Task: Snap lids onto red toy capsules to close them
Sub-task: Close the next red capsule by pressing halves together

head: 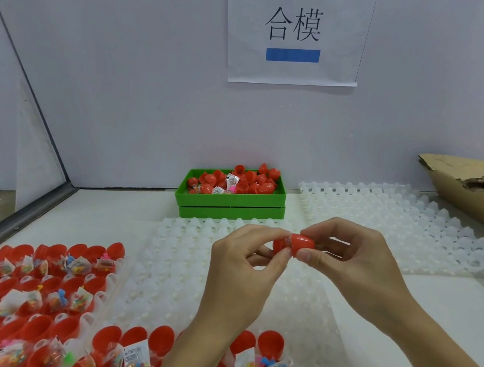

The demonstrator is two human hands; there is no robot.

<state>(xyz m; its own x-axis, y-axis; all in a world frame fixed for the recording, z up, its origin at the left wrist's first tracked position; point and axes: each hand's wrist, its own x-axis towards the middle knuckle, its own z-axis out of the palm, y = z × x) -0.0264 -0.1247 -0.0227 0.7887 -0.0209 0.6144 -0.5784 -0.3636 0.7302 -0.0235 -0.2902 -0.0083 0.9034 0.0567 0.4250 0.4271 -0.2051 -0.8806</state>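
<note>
Above the white dimpled tray (pixel 184 270) I hold one red capsule between both hands. My left hand (pixel 243 268) pinches the capsule body (pixel 281 244), where a bit of clear toy packet shows at the seam. My right hand (pixel 347 254) pinches the red lid (pixel 306 244), which sits over the body's open end. Whether the two halves are fully snapped together I cannot tell. Several open red capsules with toy packets (pixel 53 289) stand in rows at the lower left and along the bottom edge.
A green bin (pixel 229 203) with loose red lids and packets stands against the back wall. Another white dimpled tray (pixel 395 220) lies at the right, a torn cardboard box (pixel 473 189) beyond it. A paper sign (pixel 295 33) hangs on the wall.
</note>
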